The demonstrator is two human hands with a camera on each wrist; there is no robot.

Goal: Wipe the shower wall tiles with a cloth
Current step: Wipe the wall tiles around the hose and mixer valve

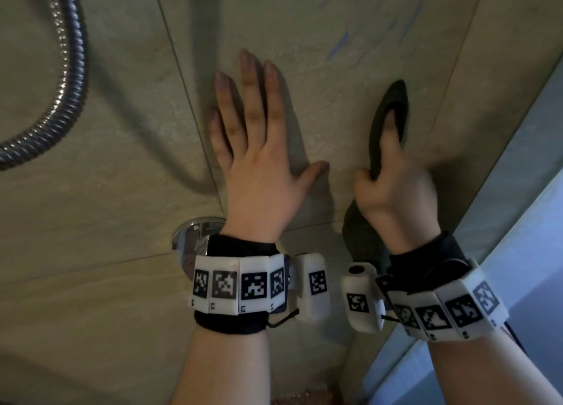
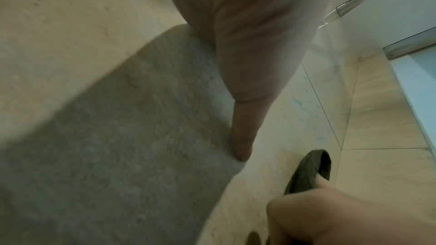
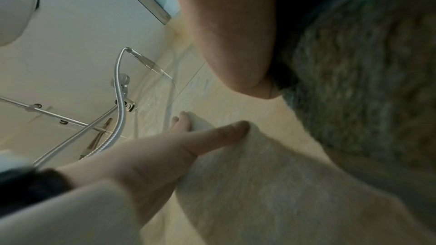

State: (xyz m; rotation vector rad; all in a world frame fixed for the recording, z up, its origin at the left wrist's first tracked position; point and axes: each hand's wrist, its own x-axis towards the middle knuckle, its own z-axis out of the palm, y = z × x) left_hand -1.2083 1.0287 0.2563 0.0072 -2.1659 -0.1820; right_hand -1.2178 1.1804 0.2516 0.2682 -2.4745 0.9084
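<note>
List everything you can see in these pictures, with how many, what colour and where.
wall tiles: several, beige, filling the view
blue streaks: a few, on the tile above the hands
shower hose: one, chrome, looping at the left
chrome fitting: one, behind the left wrist
cloth: one, dark grey-green, against the tile
wrist bands: two, white with black markers
left hand: flat on the tile, fingers spread
right hand: grips the cloth

Beige wall tiles, blue streaks
</note>
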